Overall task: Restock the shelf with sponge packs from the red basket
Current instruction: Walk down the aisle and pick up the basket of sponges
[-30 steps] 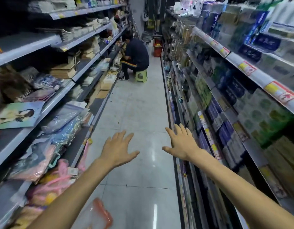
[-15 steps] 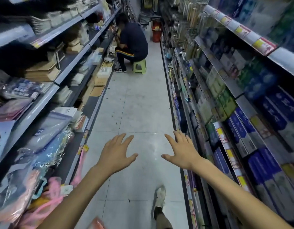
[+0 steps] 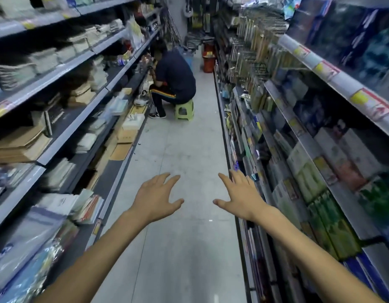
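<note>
My left hand point(image 3: 155, 199) and my right hand point(image 3: 240, 197) are stretched out in front of me over the aisle floor, palms down, fingers spread, holding nothing. Far down the aisle a red basket point(image 3: 208, 59) stands on the floor against the right-hand shelving; its contents are too small to make out. I cannot pick out any sponge packs among the blurred goods. Shelves point(image 3: 302, 136) full of packaged goods run along my right.
A person point(image 3: 173, 79) in dark clothes sits on a small green stool point(image 3: 184, 110) on the left side of the aisle, between me and the basket. Cardboard boxes point(image 3: 125, 134) lie along the left shelf's foot. Left shelving point(image 3: 64, 130) holds stationery.
The view has moved forward along the aisle; the seated person and the red basket look closer. Both hands stay spread and hold nothing. My foot is no longer in view.
</note>
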`<state>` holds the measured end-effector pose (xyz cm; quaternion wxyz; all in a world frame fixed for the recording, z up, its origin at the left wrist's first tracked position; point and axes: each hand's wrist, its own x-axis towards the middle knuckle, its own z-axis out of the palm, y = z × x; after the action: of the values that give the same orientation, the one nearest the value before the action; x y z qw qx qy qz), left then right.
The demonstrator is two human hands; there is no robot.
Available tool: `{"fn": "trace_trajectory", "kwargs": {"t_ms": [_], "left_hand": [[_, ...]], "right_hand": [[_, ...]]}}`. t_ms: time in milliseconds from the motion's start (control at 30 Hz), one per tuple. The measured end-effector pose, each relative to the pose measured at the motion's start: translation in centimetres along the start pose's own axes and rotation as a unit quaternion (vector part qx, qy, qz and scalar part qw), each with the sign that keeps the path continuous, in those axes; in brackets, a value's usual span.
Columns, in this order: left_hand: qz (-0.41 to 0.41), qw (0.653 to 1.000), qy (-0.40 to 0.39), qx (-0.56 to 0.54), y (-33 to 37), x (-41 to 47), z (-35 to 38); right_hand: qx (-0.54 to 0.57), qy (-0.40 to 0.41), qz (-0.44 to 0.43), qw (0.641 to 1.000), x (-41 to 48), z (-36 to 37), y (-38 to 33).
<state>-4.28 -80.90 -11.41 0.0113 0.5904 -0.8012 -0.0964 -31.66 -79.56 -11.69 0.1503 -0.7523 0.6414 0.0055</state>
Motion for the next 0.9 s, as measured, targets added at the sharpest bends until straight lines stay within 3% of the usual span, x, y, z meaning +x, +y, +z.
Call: {"fn": "trace_trajectory", "kwargs": {"t_ms": [900], "left_hand": [[0.044, 0.996, 0.079, -0.007, -15.2, 64.0, -16.3]], "right_hand": [[-0.042, 0.079, 0.014, 0.996, 60.6, -23.6, 10.4]]}}
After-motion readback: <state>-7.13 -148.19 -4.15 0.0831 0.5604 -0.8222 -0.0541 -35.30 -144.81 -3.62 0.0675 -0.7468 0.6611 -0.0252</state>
